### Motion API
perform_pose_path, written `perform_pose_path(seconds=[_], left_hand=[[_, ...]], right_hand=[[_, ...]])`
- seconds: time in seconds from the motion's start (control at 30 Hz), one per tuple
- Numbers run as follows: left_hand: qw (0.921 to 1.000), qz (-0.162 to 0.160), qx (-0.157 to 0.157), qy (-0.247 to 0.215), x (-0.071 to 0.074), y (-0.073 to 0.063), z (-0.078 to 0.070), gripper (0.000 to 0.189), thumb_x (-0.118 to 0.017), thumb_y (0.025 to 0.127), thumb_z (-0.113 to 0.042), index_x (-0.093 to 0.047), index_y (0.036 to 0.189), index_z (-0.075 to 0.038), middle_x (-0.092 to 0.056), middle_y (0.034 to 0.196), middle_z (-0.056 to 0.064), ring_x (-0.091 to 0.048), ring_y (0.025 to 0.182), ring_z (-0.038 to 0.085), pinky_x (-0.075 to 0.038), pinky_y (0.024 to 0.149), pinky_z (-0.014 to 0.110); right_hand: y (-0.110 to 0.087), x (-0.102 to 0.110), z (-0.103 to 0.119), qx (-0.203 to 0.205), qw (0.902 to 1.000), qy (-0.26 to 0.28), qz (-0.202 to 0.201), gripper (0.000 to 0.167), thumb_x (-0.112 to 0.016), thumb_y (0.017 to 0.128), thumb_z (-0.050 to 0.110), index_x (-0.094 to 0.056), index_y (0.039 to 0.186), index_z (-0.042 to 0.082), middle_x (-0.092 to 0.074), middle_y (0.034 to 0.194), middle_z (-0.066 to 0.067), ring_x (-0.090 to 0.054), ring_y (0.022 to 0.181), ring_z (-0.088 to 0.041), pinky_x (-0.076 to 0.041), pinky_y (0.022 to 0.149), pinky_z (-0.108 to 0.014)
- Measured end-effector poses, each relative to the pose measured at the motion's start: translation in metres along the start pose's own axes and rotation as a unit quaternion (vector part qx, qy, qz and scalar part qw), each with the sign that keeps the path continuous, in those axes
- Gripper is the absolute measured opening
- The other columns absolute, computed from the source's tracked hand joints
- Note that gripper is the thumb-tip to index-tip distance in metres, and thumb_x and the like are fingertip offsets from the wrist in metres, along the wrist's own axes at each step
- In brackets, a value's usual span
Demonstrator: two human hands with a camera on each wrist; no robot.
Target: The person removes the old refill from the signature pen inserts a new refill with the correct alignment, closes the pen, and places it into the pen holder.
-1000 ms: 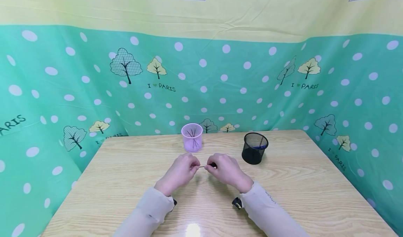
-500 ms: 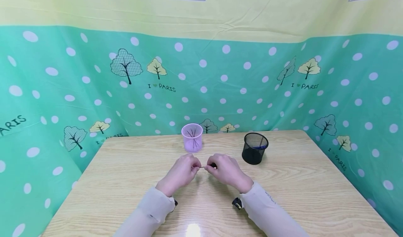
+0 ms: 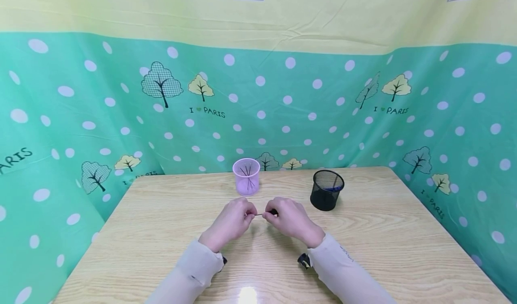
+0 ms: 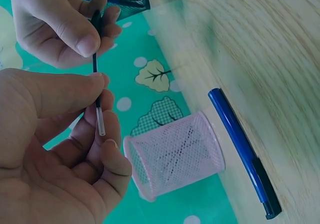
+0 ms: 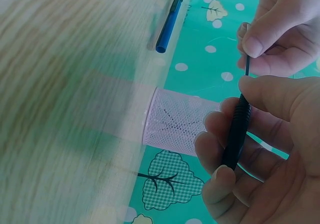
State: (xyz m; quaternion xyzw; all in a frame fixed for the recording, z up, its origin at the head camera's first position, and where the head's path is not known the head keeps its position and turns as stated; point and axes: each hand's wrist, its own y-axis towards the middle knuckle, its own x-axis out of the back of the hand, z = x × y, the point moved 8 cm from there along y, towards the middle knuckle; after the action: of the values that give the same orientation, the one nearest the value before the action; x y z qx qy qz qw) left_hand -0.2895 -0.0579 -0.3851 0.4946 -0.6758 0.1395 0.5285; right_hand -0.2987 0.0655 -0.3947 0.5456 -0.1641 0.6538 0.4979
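Both hands meet low over the middle of the table in the head view. Between finger and thumb, my left hand (image 3: pixel 231 218) pinches a thin pen refill (image 4: pixel 101 124), black with a clear tail end. My right hand (image 3: pixel 291 219) has its fingers curled round a black ribbed pen grip section (image 5: pixel 236 134). The refill's dark stem runs from that grip section across the short gap into the left fingertips. A blue pen barrel (image 4: pixel 240 144) with a dark clip end lies on the table in both wrist views; the hands hide it from the head view.
A lilac mesh pen holder (image 3: pixel 247 188) with several thin black refills stands beyond the hands. To its right is a black mesh holder (image 3: pixel 323 200) with blue pens inside. A green dotted curtain (image 3: pixel 282 115) borders the wooden table (image 3: pixel 141 232).
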Motion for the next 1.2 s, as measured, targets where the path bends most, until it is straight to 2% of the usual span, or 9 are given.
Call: perform_pose_path(seconds=[0.47, 0.67, 0.93, 1.2], left_hand=[[0.9999, 0.009, 0.006, 0.002, -0.0007, -0.0015, 0.0042, 0.012, -0.069, 0.08, 0.0, -0.071, 0.082, -0.012, -0.059, 0.08, -0.006, -0.056, 0.078, 0.012, -0.049, 0.074, 0.032], [0.9999, 0.01, 0.007, 0.001, 0.0009, -0.0024, 0.0057, 0.01, -0.069, 0.081, -0.001, -0.071, 0.084, -0.01, -0.06, 0.081, -0.005, -0.057, 0.079, 0.013, -0.049, 0.075, 0.033], [0.9998, -0.001, -0.009, 0.015, 0.0044, -0.0028, 0.0064, 0.013, -0.069, 0.08, -0.001, -0.071, 0.081, -0.013, -0.06, 0.079, -0.007, -0.056, 0.077, 0.011, -0.049, 0.074, 0.032], [0.9999, 0.007, -0.005, 0.009, 0.0032, -0.0034, 0.0089, 0.01, -0.068, 0.081, -0.001, -0.071, 0.083, -0.01, -0.06, 0.08, -0.005, -0.057, 0.077, 0.011, -0.05, 0.072, 0.031]], right_hand=[[-0.0003, -0.0004, -0.0002, -0.004, 1.0, -0.003, 0.005, 0.008, -0.068, 0.088, 0.03, -0.067, 0.08, 0.026, -0.056, 0.076, 0.015, -0.05, 0.064, -0.001, -0.042, 0.055, -0.025], [-0.0003, -0.0002, -0.0003, -0.005, 1.0, -0.002, 0.002, 0.008, -0.068, 0.088, 0.03, -0.068, 0.08, 0.026, -0.056, 0.076, 0.015, -0.05, 0.064, -0.001, -0.042, 0.055, -0.025], [-0.0006, 0.0013, 0.0, -0.004, 1.0, -0.006, -0.005, 0.008, -0.068, 0.087, 0.029, -0.068, 0.08, 0.026, -0.057, 0.076, 0.015, -0.051, 0.065, -0.001, -0.042, 0.055, -0.025], [-0.0001, 0.001, -0.0005, -0.004, 1.0, -0.003, -0.005, 0.008, -0.069, 0.087, 0.03, -0.068, 0.08, 0.026, -0.057, 0.076, 0.015, -0.051, 0.065, -0.001, -0.043, 0.056, -0.026]])
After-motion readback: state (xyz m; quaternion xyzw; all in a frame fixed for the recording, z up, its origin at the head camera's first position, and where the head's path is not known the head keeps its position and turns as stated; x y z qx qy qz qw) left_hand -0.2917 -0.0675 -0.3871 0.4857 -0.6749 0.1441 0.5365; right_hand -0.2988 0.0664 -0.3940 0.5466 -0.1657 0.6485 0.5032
